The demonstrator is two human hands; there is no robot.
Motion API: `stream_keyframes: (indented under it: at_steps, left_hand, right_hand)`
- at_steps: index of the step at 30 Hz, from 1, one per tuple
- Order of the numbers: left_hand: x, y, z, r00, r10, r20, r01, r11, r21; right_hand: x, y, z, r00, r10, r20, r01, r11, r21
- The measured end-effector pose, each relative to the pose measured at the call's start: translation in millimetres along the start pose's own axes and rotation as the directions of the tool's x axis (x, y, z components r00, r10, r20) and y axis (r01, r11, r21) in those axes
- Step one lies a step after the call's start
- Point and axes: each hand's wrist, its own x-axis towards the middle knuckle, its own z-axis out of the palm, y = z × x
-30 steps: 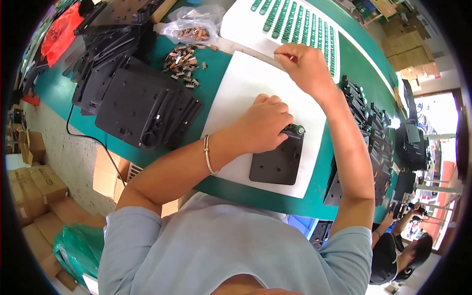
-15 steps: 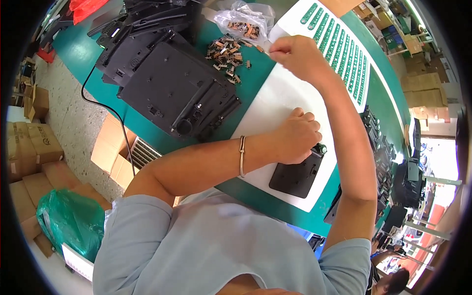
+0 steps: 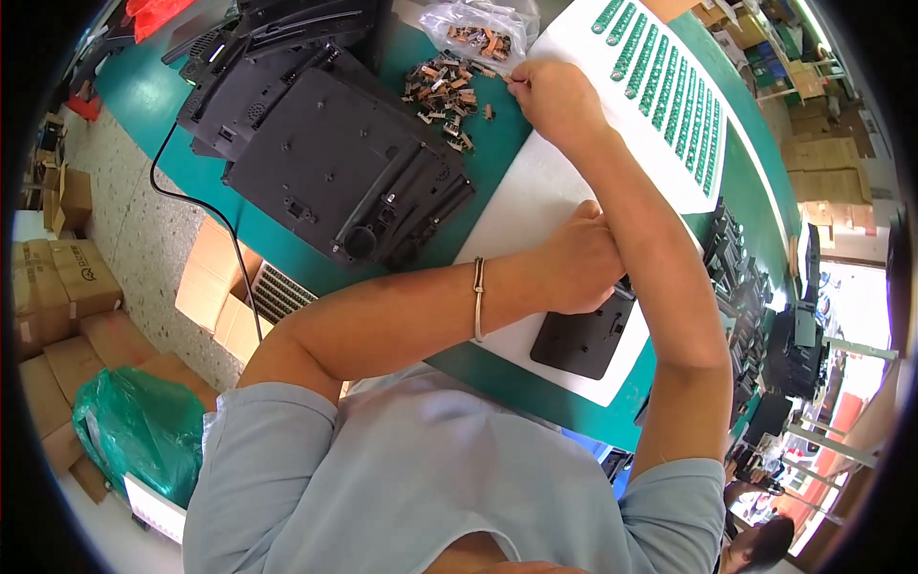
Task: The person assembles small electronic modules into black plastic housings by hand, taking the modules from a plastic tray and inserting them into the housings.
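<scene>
My left hand (image 3: 585,260), a bracelet at its wrist, is closed over the upper end of a black plastic cover (image 3: 579,342), which lies on a white foam sheet (image 3: 507,230). That hand's fingers are partly hidden by my right forearm. Farther off, my right hand (image 3: 559,96) reaches to the foam's far left edge. Its thumb and forefinger pinch at a small orange-brown component (image 3: 508,78) beside a loose pile of small orange-and-black components (image 3: 442,94). More of these sit in a clear plastic bag (image 3: 483,33) just behind.
Large black plastic housings (image 3: 335,163) are stacked at the left, with a black cable (image 3: 206,203) hanging off the green table (image 3: 497,378). Rows of green circuit boards (image 3: 684,105) lie on white foam at the far right. Black parts (image 3: 736,297) crowd the right side; another person (image 3: 765,545) is at lower right.
My right hand has moved a little left and away, its fingertips now at the small component. My left hand has stayed almost in place over the black cover, shifting slightly right.
</scene>
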Motion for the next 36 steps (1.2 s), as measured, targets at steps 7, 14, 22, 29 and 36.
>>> stream_keyframes:
  at_steps: [7, 14, 22, 29, 36]
  left_hand:
    - [4, 8, -12, 0.962, -0.082, 0.26, 0.051, 0.991, 0.121]
    - [0, 2, -16, 0.958, -0.069, 0.279, 0.02, 0.985, 0.173]
    - [9, 2, -25, 0.922, -0.077, 0.38, 0.017, 0.987, 0.161]
    - [9, 2, -24, 0.932, -0.041, 0.361, -0.011, 0.99, 0.141]
    - [10, 4, -27, 0.931, -0.053, 0.362, 0.003, 0.991, 0.137]
  right_hand:
    - [-17, 5, -19, 0.987, -0.069, -0.147, 0.085, 0.991, 0.107]
    - [-155, 60, -91, 0.909, 0.405, 0.1, -0.413, 0.841, 0.349]
    - [-240, 99, -101, 0.845, 0.352, 0.402, -0.514, 0.741, 0.432]
    - [-250, 82, -103, 0.883, 0.45, 0.133, -0.468, 0.826, 0.313]
    - [-260, 65, -93, 0.783, 0.612, 0.112, -0.609, 0.717, 0.337]
